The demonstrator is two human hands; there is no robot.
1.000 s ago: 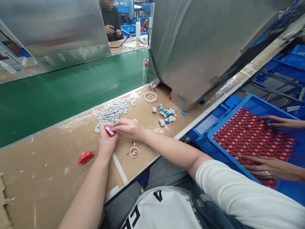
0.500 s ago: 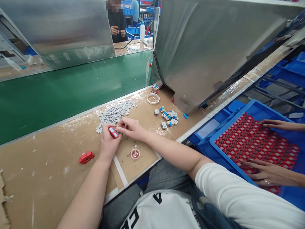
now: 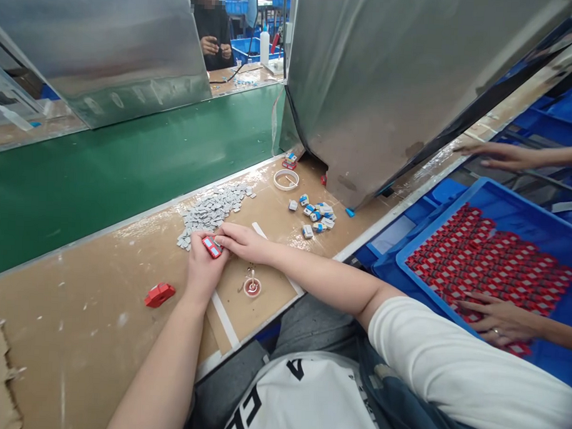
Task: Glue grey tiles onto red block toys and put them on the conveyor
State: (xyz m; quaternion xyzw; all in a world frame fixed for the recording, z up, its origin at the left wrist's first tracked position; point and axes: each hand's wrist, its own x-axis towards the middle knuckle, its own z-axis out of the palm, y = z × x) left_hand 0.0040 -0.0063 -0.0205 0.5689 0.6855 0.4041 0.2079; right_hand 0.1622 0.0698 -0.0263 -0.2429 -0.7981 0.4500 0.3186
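My left hand (image 3: 202,261) is closed around a small red toy-vehicle-like piece (image 3: 212,247) with pale panels on its upper side. The fingers of my right hand (image 3: 240,241) are bent together over the far right end of that piece, pressing or gripping it; what lies under the fingertips is hidden. Just beyond both hands spreads a heap of small flat grey pieces (image 3: 211,209). A larger red piece (image 3: 159,294) lies to the left of my left forearm. Nearer to me, a small round cup (image 3: 252,287) holds reddish contents and a thin white stick.
Several white, blue and yellow pieces (image 3: 316,214) lie right of the heap, near a white ring (image 3: 286,180). A metal panel (image 3: 365,104) slants over the table. At right, a co-worker's hands are by a blue tray (image 3: 409,253) of red pieces. A green belt (image 3: 128,153) runs behind.
The view has shifted slightly. My hands stay on the red piece, almost unmoved. A co-worker's upper hand has lifted off the red pieces to above the tray's far edge.
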